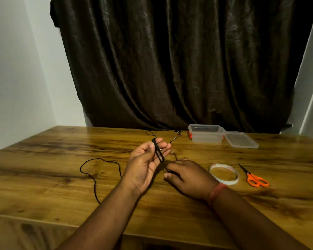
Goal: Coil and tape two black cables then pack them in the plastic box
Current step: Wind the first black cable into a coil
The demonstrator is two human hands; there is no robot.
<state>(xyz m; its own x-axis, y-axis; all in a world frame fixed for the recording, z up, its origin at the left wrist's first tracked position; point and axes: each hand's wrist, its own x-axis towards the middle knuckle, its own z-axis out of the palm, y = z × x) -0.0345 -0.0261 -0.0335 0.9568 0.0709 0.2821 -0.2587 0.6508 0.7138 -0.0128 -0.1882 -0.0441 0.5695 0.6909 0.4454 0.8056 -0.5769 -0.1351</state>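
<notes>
From the head view, thin black cable (159,152) is wound in tight loops around the raised left hand (146,165), above the grained wooden table (43,177). A strand is pinched by the right hand (186,177). The clear plastic box (206,135) stands open at the table's far edge.

A single head-worn camera looks forward and down from above the near edge of a wooden table (43,177), wide-angled, so both forearms enter from the bottom of the frame. It faces a dark curtain (179,60) hanging behind the table's far edge, with pale walls bending at either side. No second view shares the scene
</notes>
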